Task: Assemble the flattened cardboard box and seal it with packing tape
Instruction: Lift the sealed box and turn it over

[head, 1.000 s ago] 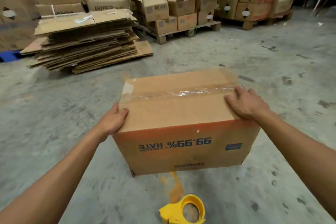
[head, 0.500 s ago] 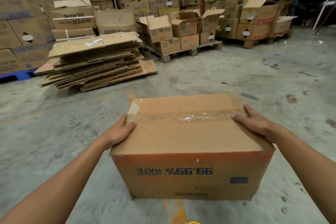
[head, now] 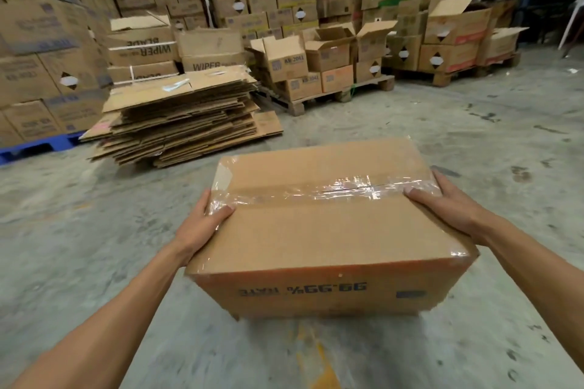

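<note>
a: where is the cardboard box [head: 328, 230]?

b: near centre, above the floor [head: 94, 246], tape [head: 319, 190] across its top.

a: the grips?

b: left hand [head: 202, 224] and right hand [head: 448, 205] clamp opposite ends. keep it level, thumbs pressing tape ends.

We see a matt brown cardboard box [head: 319, 230] sealed with glossy, wrinkled clear plastic tape [head: 319, 189], above a rough, stained concrete floor [head: 94, 230].
</note>
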Available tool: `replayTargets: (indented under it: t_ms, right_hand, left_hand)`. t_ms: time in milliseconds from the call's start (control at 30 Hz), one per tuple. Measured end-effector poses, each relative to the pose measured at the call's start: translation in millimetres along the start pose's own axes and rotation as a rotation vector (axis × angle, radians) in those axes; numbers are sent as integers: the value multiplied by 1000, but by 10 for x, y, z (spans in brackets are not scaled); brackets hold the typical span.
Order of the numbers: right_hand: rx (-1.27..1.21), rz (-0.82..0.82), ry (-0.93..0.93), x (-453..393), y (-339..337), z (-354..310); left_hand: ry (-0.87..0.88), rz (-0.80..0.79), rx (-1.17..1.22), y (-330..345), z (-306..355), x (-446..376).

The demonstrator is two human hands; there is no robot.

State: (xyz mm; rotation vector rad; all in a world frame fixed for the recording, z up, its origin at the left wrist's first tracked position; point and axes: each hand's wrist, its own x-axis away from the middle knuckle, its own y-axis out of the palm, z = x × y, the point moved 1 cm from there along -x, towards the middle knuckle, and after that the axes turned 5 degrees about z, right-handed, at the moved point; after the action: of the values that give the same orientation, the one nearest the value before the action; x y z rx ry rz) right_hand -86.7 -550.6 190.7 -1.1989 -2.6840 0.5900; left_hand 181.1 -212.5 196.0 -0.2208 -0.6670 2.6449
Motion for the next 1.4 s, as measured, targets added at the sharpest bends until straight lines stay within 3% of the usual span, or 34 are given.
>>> replayTargets:
  t_ms: [133,300,433,567,733,1067,1267,1400]
  right_hand:
    - [-84,64,-219,-21,175,20]
    - [74,-148,-171,111,479,431]
    - [149,-144,-123,172,610,729]
    - [8,-87,-74,177,699,756]
    - [-156,75,-13,113,797,527]
    - [-50,228,205,-44,853,482]
    - [0,227,280,-11,799,578]
    - [0,70,354,-72,692,495]
  left_hand:
    - [175,239,65,-152,-118,-59]
    - [29,169,128,-4,-778,183]
    - [-33,131,118,158,-1321,441]
    - [5,129,156,249,-1296,499]
    - [47,250,240,199,-1026,339]
    - [-91,323,236,121,-1006,308]
    - [-172,378,150,76,-1076,273]
    - [-251,226,117,-46,-1054,98]
